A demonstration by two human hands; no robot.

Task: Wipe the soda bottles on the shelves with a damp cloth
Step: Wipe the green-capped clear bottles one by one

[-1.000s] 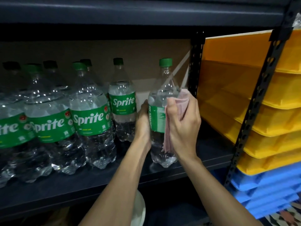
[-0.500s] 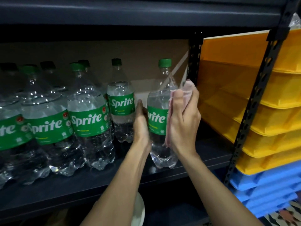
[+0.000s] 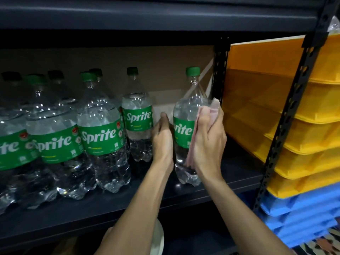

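My left hand point(image 3: 162, 137) has its fingers curled round the left flank of the end bottle point(image 3: 184, 109). My right hand point(image 3: 209, 138) has its fingers clamped on the pink cloth point(image 3: 207, 112), pressing it against the bottle's right side from the shoulder down past the label. The bottle stands at the right end of the shelf point(image 3: 92, 208), close to the front lip; I cannot tell whether its base rests fully on the board. That is my main worry. It is full, heavy and slick wherever the damp cloth wets it, so if I push harder on the right than I brace on the left, it could twist in my grip, skid toward the edge and drop. A hard shove leftward could also knock it into the neighbouring bottle point(image 3: 137, 116) just beside my left hand, and that one could tip into the packed row point(image 3: 99, 129). The cloth hangs loose below my palm and might snag under the base. On the right, the steel post point(image 3: 219, 70) sits near my knuckles, and a wide stroke could scrape them.
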